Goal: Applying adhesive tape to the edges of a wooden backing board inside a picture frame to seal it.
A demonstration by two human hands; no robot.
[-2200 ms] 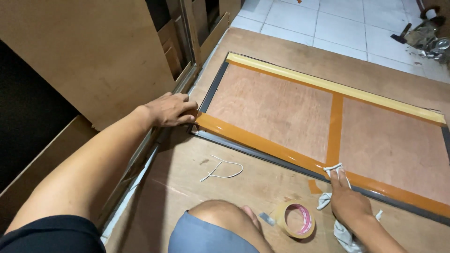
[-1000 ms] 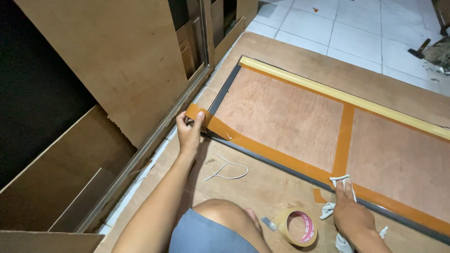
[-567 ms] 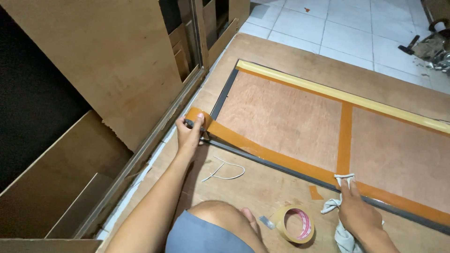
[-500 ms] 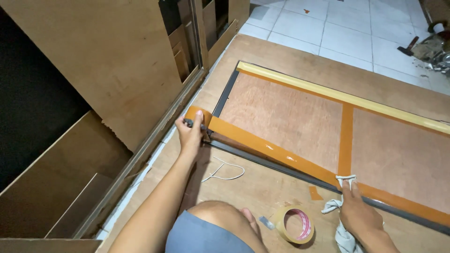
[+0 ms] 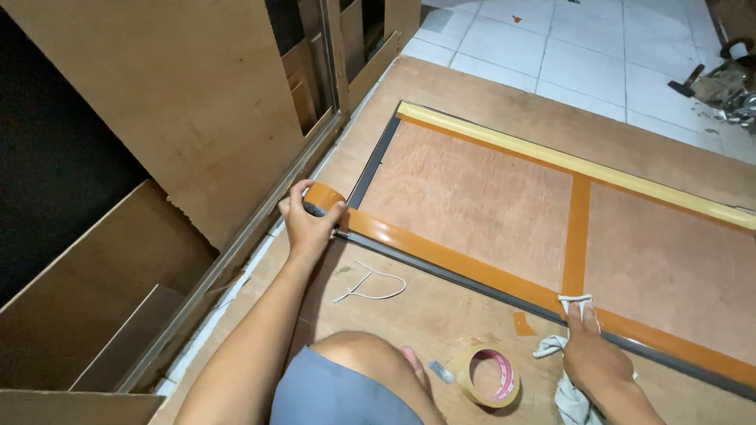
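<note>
Glossy orange tape (image 5: 441, 253) is shining beside the left fingers (image 5: 303, 206); matt plywood panel (image 5: 465, 193) and soft white cloth (image 5: 571, 386) are lying under the right fingers (image 5: 576, 315).

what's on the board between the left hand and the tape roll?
In the head view, between the left hand and the tape roll, a thin bent white strip lies on the bare plywood board. The person's knee sits just left of the roll.
</note>
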